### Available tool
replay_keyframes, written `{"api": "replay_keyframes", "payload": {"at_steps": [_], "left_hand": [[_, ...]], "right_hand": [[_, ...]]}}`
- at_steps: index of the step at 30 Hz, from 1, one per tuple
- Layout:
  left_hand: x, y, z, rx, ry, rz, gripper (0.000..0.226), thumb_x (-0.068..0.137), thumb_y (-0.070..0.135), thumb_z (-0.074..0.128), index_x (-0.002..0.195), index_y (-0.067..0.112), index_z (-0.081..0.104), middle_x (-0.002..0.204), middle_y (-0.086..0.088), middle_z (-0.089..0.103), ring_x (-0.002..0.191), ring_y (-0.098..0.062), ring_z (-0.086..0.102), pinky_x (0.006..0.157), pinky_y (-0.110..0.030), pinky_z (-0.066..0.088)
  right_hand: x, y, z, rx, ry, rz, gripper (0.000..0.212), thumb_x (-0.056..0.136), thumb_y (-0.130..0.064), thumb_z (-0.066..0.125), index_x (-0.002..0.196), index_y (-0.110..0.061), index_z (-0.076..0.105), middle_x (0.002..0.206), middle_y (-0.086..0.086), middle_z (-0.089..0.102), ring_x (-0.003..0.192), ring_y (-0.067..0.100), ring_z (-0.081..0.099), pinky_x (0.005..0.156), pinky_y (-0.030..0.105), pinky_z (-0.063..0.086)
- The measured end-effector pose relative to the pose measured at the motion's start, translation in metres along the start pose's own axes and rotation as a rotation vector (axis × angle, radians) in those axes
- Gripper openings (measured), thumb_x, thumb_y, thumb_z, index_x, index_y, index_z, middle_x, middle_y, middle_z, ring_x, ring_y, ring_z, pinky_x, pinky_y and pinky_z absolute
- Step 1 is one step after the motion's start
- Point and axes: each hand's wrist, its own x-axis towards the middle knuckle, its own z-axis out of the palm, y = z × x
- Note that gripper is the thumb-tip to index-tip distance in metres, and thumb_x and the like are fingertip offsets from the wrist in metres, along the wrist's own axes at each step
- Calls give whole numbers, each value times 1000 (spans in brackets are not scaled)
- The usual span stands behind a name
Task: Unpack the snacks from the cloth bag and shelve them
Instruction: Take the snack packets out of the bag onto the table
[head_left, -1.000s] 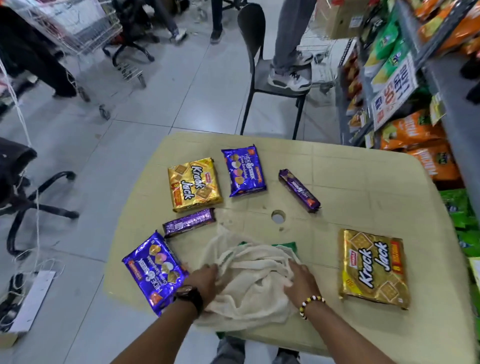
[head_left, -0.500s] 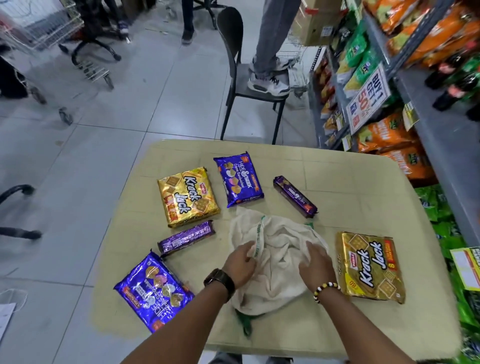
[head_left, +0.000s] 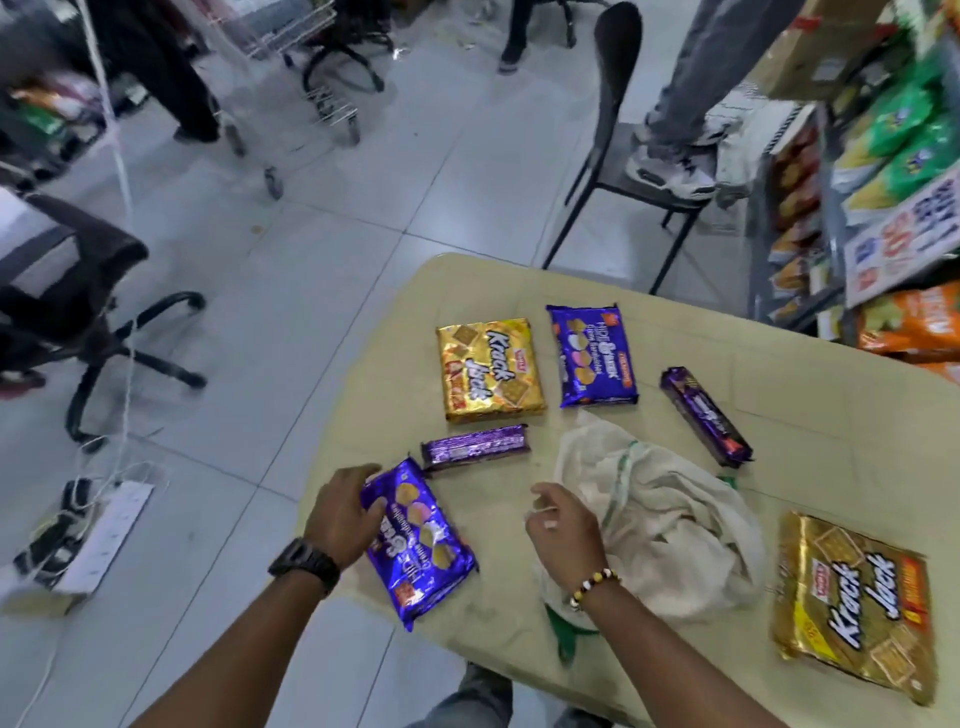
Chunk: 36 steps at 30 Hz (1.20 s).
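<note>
The left hand (head_left: 343, 512) closes its fingers over the near blue Hide & Seek biscuit pack (head_left: 418, 540) at the table's left edge, thumb and fingers clasping its upper end, while the right hand (head_left: 563, 530) hovers loosely curled and holding nothing, just beside the slumped cloth bag (head_left: 670, 540). To lift the pack well, the grip probably wants to sit across the width, since the glossy wrapper looks slippery and part of the pack overhangs the edge. Five more packs lie apart on the beige table (head_left: 810, 395): a gold Krack Jack pack (head_left: 491, 369), a second Hide & Seek pack (head_left: 592, 356), two slim purple rolls (head_left: 475, 447) (head_left: 706, 415) and another Krack Jack pack (head_left: 854, 613) at the right. The snack shelves (head_left: 893, 171) stand beyond the table's right side; a black chair (head_left: 623, 130) and a trolley occupy the tiled floor.
</note>
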Motion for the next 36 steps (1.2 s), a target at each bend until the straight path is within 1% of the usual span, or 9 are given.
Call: {"api": "replay_keyframes", "payload": {"at_steps": [2,6,10,14,17,21,26,31,36], "left_hand": [[10,-22,-10,141,-39,-22,77,70,58,47,135,19,57,133,-11,59,116,-34,58,101,-43,45],[30,-33,-15,239,-312,-33,91,78,66,54,152,16,34,147,-13,48,132,-33,49,107,-42,42],[41,-46,-5,220,-440,-90,94,82,61,62,155,15,25,148,-14,48,131,-31,52,107,-39,43],[34,-51,-2,118,-504,-190,60,84,57,66,130,20,54,119,-3,69,108,-23,66,94,-34,51],[13,-49,-4,-103,-529,-263,35,88,46,70,112,27,53,106,6,66,95,-14,66,86,-26,50],[-1,-35,-13,-333,-511,-266,35,85,37,76,115,24,62,107,4,73,85,-10,74,72,-22,57],[33,19,-26,-290,-554,-111,40,82,43,77,117,27,67,101,7,78,86,-13,75,84,-38,61],[107,115,-24,-156,-479,148,69,66,66,75,123,29,64,111,7,73,98,-12,71,91,-38,57],[184,232,-3,-41,-451,349,47,78,49,74,114,21,64,109,-1,73,99,-21,69,92,-39,54]], "right_hand": [[-6,-9,34,23,-91,223,16,73,-26,74,82,-18,65,79,4,69,76,23,67,72,38,57],[-27,-12,76,181,-399,749,58,65,-57,79,76,-2,63,67,13,65,57,27,65,59,40,61],[-42,-16,102,422,-569,903,46,77,-46,77,81,-7,52,62,6,44,49,20,43,50,27,42],[-35,-14,117,495,-431,802,29,85,-23,73,110,-17,60,93,11,74,69,28,71,56,35,55],[-38,-17,105,445,-434,690,25,87,-15,70,111,-20,64,97,7,76,80,26,75,62,40,59],[-40,-14,84,455,-454,583,24,87,-8,69,106,-22,66,92,0,77,78,19,76,59,39,60],[-37,-20,42,507,-272,500,17,86,-8,71,97,-15,59,85,6,74,74,26,74,63,43,60],[-5,-34,-20,661,-31,352,7,93,-7,62,94,-10,56,85,15,71,68,28,73,59,37,60],[60,-36,-72,818,124,354,26,101,-4,44,77,-12,40,83,26,65,73,37,70,74,54,58]]}}
